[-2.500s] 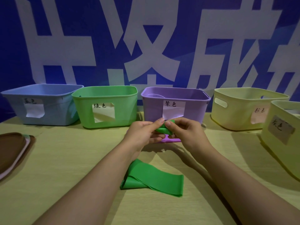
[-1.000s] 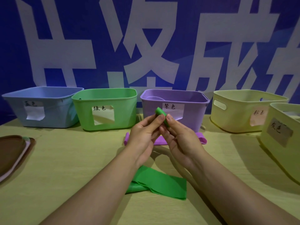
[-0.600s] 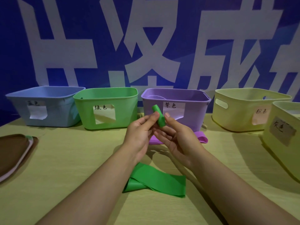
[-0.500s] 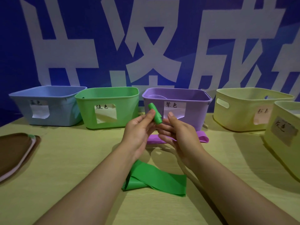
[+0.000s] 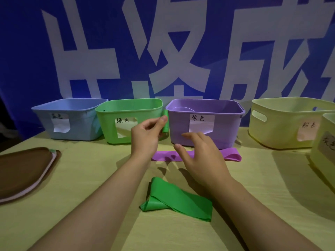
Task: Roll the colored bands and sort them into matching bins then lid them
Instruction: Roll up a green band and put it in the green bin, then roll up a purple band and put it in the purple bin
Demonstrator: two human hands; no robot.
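The rolled green band (image 5: 165, 122), earlier shared by both hands, was pinched upright by the left hand (image 5: 146, 136) alone, seemingly just beside the green bin (image 5: 126, 113), while the right hand (image 5: 201, 156) had let go, fingers spread.

A large blue banner wall (image 5: 27, 51) with big white characters (image 5: 174, 51) fills the whole background. In front of it stands a pale yellow-green wooden table (image 5: 90, 178). The light is dim and bluish, and soft shadows lie on the table.
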